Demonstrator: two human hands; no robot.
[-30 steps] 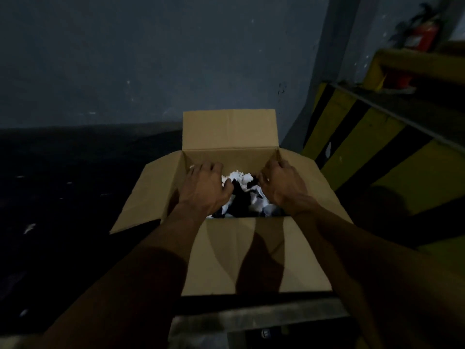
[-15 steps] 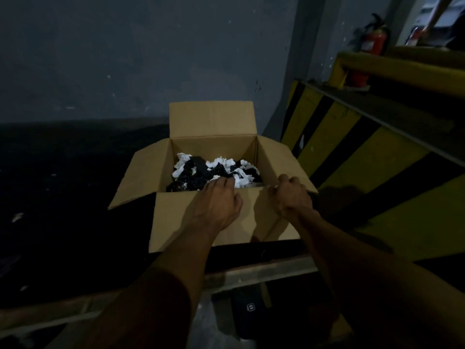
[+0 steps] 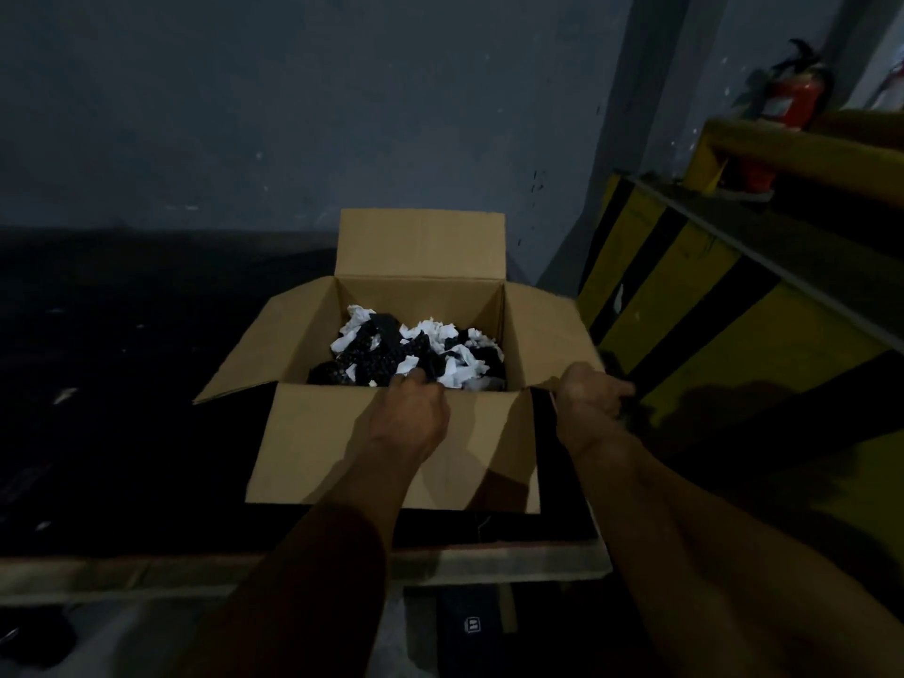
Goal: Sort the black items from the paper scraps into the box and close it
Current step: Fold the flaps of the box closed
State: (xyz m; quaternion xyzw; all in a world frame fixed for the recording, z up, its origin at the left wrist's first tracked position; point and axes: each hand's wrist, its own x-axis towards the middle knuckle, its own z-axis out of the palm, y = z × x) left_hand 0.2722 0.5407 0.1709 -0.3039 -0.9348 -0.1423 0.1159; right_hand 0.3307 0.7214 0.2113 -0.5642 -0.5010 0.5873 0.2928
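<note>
Dark table (image 3: 122, 433), box (image 3: 391, 447) holding scraps (image 3: 440, 335)

**Dim Corner, Hazard Stripes and a Red Extinguisher**

A dark tabletop (image 3: 122, 384) stretches left, flecked with a few pale specks, and its pale front edge (image 3: 195, 570) runs across the lower view. Behind it rises a plain grey wall (image 3: 293, 115). To the right stands a slanted barrier painted in yellow and black stripes (image 3: 709, 325). Above the barrier sits a yellow rail (image 3: 802, 149), and just behind that rail a red fire extinguisher (image 3: 797, 100) stands upright. Below the tabletop's edge, a small dark object with a pale mark (image 3: 472, 623) sits in shadow.
</note>
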